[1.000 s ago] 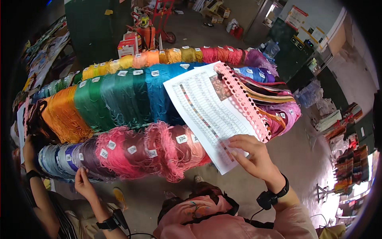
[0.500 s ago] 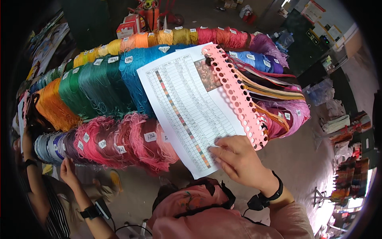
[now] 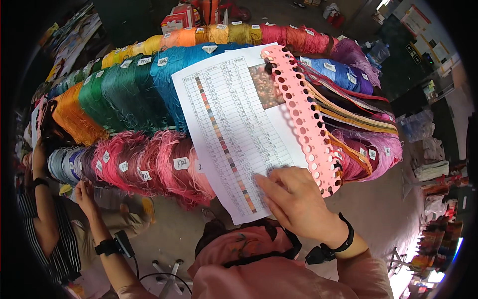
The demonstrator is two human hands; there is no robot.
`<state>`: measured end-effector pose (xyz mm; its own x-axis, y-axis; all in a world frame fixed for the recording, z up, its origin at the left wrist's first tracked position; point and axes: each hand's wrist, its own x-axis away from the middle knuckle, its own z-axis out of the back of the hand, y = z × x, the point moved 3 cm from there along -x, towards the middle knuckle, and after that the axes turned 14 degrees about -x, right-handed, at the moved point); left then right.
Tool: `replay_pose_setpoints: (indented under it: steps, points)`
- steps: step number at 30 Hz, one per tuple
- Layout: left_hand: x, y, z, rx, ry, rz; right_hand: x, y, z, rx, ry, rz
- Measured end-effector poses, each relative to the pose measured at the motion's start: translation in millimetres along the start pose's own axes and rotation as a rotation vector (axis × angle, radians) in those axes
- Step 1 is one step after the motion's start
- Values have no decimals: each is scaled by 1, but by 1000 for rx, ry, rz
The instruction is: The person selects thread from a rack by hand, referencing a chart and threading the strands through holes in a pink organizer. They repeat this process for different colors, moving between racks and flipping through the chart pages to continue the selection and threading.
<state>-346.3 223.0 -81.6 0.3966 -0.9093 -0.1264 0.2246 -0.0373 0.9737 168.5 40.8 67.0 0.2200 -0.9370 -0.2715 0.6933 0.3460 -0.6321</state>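
My right hand [image 3: 301,202] rests its fingertips on a printed white sheet [image 3: 214,134], fingers stretched out and apart. The sheet carries a table with a column of colour swatches and a small brown picture. Along its right side runs a pink perforated thread holder [image 3: 298,117], with several looped threads [image 3: 343,99] hanging from its holes. My left hand [image 3: 85,197] is raised at the near left, in front of blue-grey thread skeins [image 3: 62,164]. Its fingers are curled close together. Whatever they may pinch is too small to make out.
Tagged skeins hang in rows: orange [image 3: 74,114], green [image 3: 94,102], blue [image 3: 167,82], pink [image 3: 124,157] and yellow [image 3: 144,48]. At the left, a co-worker's hand [image 3: 39,152] reaches up to dark threads. A wheeled chair base [image 3: 169,281] stands below.
The view has shifted slightly. My right hand has slid left across the sheet, and the sheet's lower end has swung left. My left hand stays near the blue-grey skeins.
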Motion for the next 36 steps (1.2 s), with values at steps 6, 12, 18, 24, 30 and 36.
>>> replay_pose_setpoints:
  steps: [6,12,18,24,30,36]
  points:
    - [0,-4,6,-3,72,-3,-8,-1,-5,198,-115,-58]
    - [13,23,7,-409,303,-191,-9,-2,-7,282,-150,-80]
    - [34,53,-15,-76,236,-129,-5,-1,-9,323,-172,-89]
    - [36,52,-17,62,72,-152,0,-4,-7,298,-214,-132]
    - [41,67,-29,98,56,-106,-1,-4,-6,288,-216,-136]
    - [47,61,-6,-85,136,-1,-12,-17,-11,259,-259,-112]
